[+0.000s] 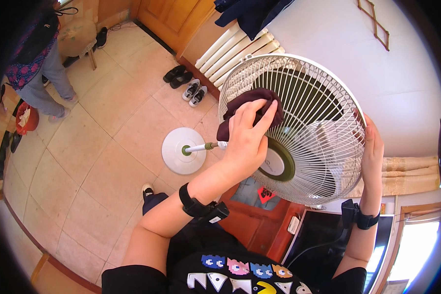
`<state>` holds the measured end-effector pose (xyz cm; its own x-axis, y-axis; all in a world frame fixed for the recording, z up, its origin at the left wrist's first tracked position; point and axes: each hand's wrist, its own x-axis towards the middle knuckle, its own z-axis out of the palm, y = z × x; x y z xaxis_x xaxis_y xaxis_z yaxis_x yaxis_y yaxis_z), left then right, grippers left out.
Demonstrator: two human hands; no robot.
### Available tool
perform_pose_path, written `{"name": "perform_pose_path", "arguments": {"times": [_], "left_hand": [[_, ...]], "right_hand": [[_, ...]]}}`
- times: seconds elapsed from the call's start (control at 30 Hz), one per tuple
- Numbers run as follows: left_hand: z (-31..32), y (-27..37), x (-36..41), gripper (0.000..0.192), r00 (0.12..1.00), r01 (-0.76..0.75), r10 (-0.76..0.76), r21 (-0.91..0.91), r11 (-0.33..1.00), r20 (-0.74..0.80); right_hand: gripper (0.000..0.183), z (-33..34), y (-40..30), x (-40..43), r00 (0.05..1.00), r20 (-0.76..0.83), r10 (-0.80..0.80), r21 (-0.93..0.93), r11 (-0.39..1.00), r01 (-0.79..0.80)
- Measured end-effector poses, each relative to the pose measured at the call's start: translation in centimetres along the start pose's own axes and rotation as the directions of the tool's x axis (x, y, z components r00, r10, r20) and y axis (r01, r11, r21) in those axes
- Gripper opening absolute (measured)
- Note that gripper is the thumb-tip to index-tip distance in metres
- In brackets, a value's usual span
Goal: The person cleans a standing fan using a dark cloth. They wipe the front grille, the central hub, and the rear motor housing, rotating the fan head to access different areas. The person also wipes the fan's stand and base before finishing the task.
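A white standing fan with a round wire guard (312,125) fills the right middle of the head view, its face turned up towards me. Around its hub (275,161) runs a green ring, and a pole leads to the round white base (183,161) on the floor. My left hand (248,136) presses a bunched dark maroon cloth (239,104) against the guard's front, left of and above the hub. On the far right, my right hand (372,150) holds the guard's outer rim; some of its fingers are hidden behind the wires. Both wrists wear black straps with small devices.
A person (40,70) stands at the upper left near a round stool (77,36) and a red bucket (27,118). Shoes (194,92) lie by the white radiator (235,51). Below the fan are a red cabinet (257,228) and a dark screen (316,239).
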<state>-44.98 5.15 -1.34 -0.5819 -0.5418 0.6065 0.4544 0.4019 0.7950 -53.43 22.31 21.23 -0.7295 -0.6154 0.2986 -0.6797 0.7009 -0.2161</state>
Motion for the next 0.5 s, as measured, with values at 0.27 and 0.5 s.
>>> {"name": "perform_pose_path", "arguments": {"times": [0.27,0.5], "left_hand": [[-0.9,-2.8,6.7,0.062,0.996,-0.052,0.064,0.198,0.979,-0.058],[0.8,-2.1,0.6,0.064,0.995,-0.042,0.056,0.171,0.984,-0.078]], "right_hand": [[0.047,0.4,-0.6,-0.2,0.999,0.039,0.006,0.020,1.000,-0.007],[0.046,0.1,-0.3,-0.3,0.999,0.026,-0.040,-0.023,0.999,0.040]]}}
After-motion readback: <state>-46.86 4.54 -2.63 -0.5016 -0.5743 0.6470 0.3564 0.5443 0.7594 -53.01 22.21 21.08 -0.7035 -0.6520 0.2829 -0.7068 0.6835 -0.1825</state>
